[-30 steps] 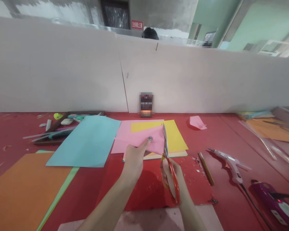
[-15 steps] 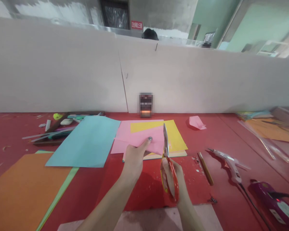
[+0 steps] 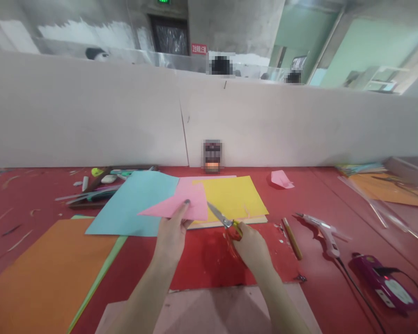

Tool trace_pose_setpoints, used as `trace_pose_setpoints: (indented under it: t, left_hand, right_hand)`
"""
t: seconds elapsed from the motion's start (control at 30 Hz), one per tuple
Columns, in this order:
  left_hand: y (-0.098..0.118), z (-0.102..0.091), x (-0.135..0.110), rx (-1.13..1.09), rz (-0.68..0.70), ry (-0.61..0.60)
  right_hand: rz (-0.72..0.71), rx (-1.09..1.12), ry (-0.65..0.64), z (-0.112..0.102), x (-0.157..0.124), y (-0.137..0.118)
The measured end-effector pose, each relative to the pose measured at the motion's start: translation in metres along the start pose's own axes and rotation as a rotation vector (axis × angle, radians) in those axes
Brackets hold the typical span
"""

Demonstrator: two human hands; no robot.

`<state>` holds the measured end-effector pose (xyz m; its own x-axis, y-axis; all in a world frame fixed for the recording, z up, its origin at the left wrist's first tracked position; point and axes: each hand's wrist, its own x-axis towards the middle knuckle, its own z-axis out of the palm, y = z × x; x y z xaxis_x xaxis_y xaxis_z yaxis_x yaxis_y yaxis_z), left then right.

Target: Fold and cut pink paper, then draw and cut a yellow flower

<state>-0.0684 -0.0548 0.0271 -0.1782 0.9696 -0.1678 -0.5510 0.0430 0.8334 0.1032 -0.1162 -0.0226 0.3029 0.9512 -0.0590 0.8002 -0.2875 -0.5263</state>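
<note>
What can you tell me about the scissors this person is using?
The scissors have silvery, metallic-looking, pointed blades, apparently closed or nearly so, and handles coloured yellow and orange-red, perhaps plastic. The right hand grips and partly hides the handles. They slant, tips away from the person and leftward, across the view of the yellow sheet. The tips lie beside the pink paper in the left hand; whether they touch it is unclear.

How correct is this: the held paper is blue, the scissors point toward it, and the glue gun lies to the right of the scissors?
One detail is wrong: the held paper is pink, not blue, as the head view shows. The scissors do point toward it, and the glue gun lies to their right.
</note>
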Motion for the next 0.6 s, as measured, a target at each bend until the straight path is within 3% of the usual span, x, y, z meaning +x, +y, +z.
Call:
trace_pose_setpoints:
  t: [0.17, 0.27, 0.33, 0.43, 0.6]
  left_hand:
    - [-0.015, -0.027, -0.009, 0.069, -0.068, 0.054]
    - [-0.032, -0.033, -0.012, 0.093, -0.126, 0.063]
    - [-0.042, -0.035, -0.014, 0.097, -0.162, 0.068]
    - [-0.050, -0.037, -0.014, 0.112, -0.200, 0.058]
    - [-0.050, -0.044, -0.009, 0.146, -0.208, 0.067]
  right_hand:
    - [-0.307, -0.016, -0.129, -0.003, -0.008, 0.006]
    - [-0.394, 0.012, -0.200, -0.019, -0.003, 0.015]
    - [-0.357, -0.011, -0.174, -0.031, 0.009, 0.021]
    - [-0.077, -0.151, 0.009, -0.041, 0.036, 0.029]
    - [0.059, -0.300, 0.004, -0.024, 0.074, 0.032]
